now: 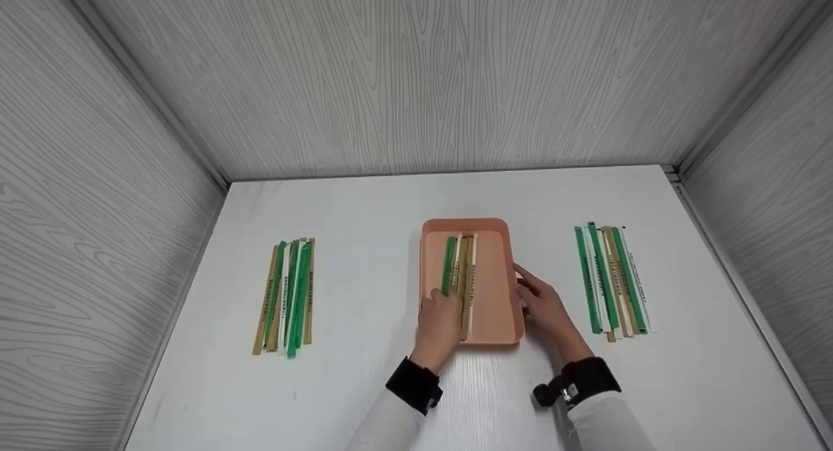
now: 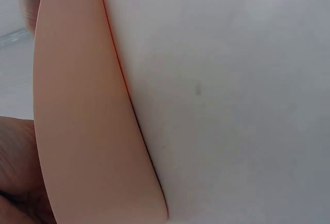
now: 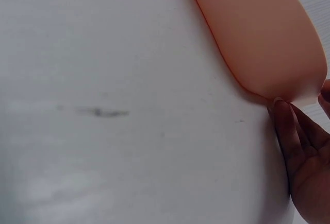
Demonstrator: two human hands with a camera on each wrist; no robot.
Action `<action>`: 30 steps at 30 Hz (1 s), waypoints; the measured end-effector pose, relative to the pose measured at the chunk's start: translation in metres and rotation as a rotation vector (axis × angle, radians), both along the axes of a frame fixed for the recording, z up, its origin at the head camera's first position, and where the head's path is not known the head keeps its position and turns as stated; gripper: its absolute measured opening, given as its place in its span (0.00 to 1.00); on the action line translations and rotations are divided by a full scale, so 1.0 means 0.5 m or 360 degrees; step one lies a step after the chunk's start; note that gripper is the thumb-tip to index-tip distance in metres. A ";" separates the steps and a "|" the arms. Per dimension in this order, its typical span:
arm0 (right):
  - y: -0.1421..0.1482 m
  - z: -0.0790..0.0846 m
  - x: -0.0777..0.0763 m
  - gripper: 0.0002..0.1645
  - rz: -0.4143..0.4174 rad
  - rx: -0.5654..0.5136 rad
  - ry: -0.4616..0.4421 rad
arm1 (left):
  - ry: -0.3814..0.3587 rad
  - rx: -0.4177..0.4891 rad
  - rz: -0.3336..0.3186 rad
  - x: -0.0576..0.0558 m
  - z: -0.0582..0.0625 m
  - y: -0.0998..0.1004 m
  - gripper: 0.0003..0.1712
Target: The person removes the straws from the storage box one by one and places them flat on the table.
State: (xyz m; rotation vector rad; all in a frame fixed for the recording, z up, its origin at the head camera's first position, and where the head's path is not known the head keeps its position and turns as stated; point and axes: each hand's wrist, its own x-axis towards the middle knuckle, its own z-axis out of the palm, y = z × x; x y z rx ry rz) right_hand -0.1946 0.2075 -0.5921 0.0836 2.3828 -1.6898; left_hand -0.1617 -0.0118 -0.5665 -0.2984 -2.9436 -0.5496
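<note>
A shallow salmon-pink tray (image 1: 494, 278) lies in the middle of the table. Inside it several long, thin, printed, wrapped-looking sticks (image 1: 466, 285) in brown and white lie side by side, with a green stick (image 1: 448, 262) leftmost. My left hand (image 1: 439, 324) reaches over the tray's near left part, curled fingers gripping the green stick's lower part, which they hide. The left wrist view shows the tray's outer wall (image 2: 87, 100) in front of that hand. At the tray's right side my right hand (image 1: 548, 314) pinches the edge, its fingertips (image 3: 282, 110) low against the wall.
A bundle of similar green, white and brown sticks (image 1: 286, 298) lies on the table to the left. Another bundle (image 1: 612, 282) lies at the right. Grey wood-grain panels (image 1: 416, 80) enclose the white table (image 1: 364, 243) at the back and both sides.
</note>
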 end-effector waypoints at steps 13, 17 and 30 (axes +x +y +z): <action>-0.003 -0.005 -0.004 0.29 -0.0018 0.0036 0.0022 | -0.0015 0.0102 0.0051 -0.012 0.017 -0.008 0.12; -0.003 -0.006 -0.002 0.29 -0.0025 0.0015 0.0013 | 0.0018 0.0226 0.0030 -0.010 0.034 -0.022 0.23; 0.001 -0.004 0.003 0.30 -0.0006 -0.0016 0.0043 | -0.0105 0.0526 0.0392 -0.004 0.083 -0.187 0.24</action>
